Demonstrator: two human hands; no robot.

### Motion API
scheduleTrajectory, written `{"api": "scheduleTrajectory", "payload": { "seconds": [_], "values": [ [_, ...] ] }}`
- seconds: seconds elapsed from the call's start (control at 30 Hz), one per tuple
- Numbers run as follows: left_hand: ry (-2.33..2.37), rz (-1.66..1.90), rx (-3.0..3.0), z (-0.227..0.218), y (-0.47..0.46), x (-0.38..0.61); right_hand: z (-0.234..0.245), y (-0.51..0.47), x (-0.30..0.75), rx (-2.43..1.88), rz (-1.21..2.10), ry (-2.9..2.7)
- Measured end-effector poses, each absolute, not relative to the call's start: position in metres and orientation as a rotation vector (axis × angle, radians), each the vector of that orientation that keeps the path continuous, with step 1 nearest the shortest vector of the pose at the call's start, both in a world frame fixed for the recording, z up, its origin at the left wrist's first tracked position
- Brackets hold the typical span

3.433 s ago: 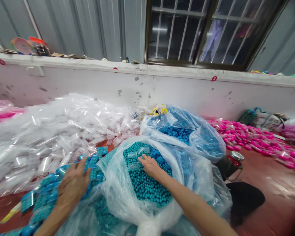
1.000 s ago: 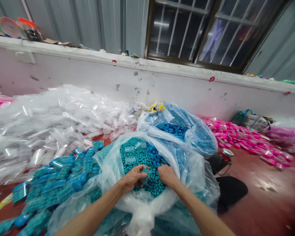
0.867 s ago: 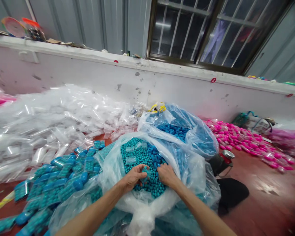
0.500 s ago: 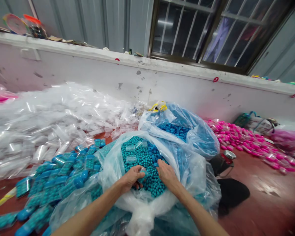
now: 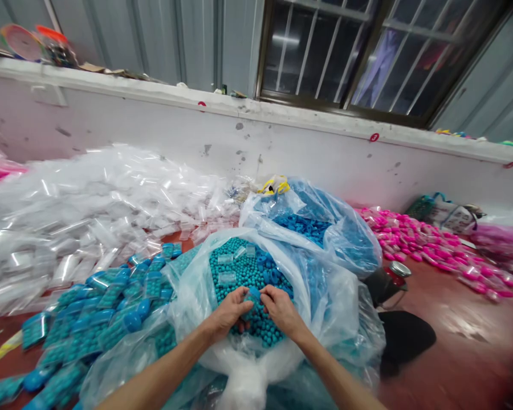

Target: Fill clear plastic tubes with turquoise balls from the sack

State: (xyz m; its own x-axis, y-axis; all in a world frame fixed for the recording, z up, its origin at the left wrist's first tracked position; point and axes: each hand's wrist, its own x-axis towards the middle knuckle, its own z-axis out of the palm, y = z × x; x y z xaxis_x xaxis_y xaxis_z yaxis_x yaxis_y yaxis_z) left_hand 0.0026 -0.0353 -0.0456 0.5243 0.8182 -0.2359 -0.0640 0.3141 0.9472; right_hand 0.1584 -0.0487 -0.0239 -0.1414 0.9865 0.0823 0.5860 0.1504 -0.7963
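Note:
Above an open clear bag [image 5: 187, 307] of teal beads [image 5: 243, 270], my left hand [image 5: 224, 313] grips a small clear plastic container [image 5: 248, 313]. Teal shows through its wall; the fingers hide much of it. My right hand [image 5: 282, 312] pinches a blue cap [image 5: 253, 293] at the container's top; whether it is seated I cannot tell. On the beads lie a few clear containers [image 5: 227, 278] and a cluster of loose blue caps [image 5: 270, 269]. Behind it, another bag [image 5: 354, 245] holds many blue caps [image 5: 303, 226].
Capped containers of teal beads [image 5: 85, 336] cover the floor at left. Beyond them rises a heap of clear empty containers [image 5: 123, 193]. Pink-capped containers [image 5: 431, 242] lie at right, past a red-lidded jar [image 5: 397, 273]. A white wall [image 5: 166, 128] bounds the back.
My right hand has moved left and down from the loose blue caps to the container, with a blue cap now at its fingertips. My left hand has stayed nearly in place.

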Motion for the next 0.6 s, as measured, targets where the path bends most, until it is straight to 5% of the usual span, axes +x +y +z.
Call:
{"api": "scheduleTrajectory", "payload": {
  "seconds": [0.2, 0.47, 0.6],
  "values": [
    [0.861, 0.761, 1.052, -0.041, -0.040, 0.005, -0.029, -0.046, 0.160, -1.449, 0.999, -1.693],
    [1.044, 0.888, 1.061, -0.039, -0.045, 0.016, -0.024, -0.052, 0.157, -1.242, 0.674, -1.921],
    [0.989, 0.826, 1.124, -0.026, -0.043, 0.009, -0.017, -0.049, 0.169, -1.225, 1.087, -1.758]
  ]
}}
